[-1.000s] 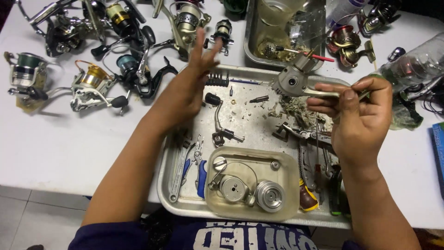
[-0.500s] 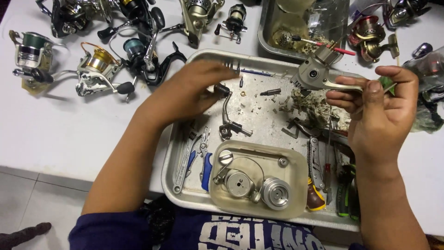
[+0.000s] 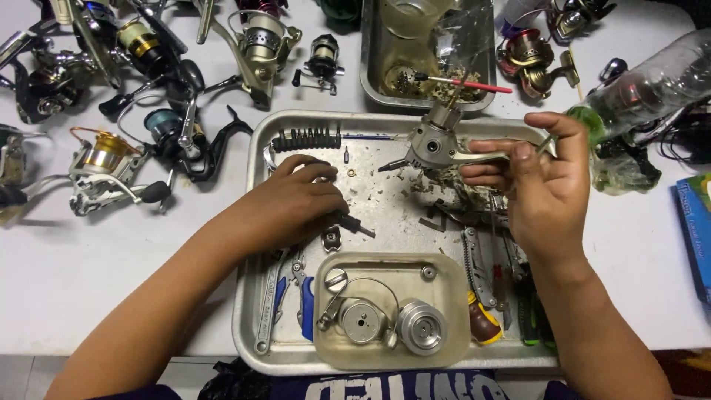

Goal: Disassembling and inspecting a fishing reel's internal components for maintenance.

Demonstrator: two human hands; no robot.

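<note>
Two hands work over a metal tray full of small parts.

The right hand (image 3: 544, 185) holds a silver reel body (image 3: 437, 143) up over the tray (image 3: 255, 148). The left hand (image 3: 292, 204) lies flat on a dark part (image 3: 355, 224) (mostly hidden). Fishing reels (image 3: 104, 167) sit on the white table (image 3: 111, 259).

Blue flat box (image 3: 696, 237) at table's right edge, clear plastic bottle (image 3: 652, 81) above it
</note>
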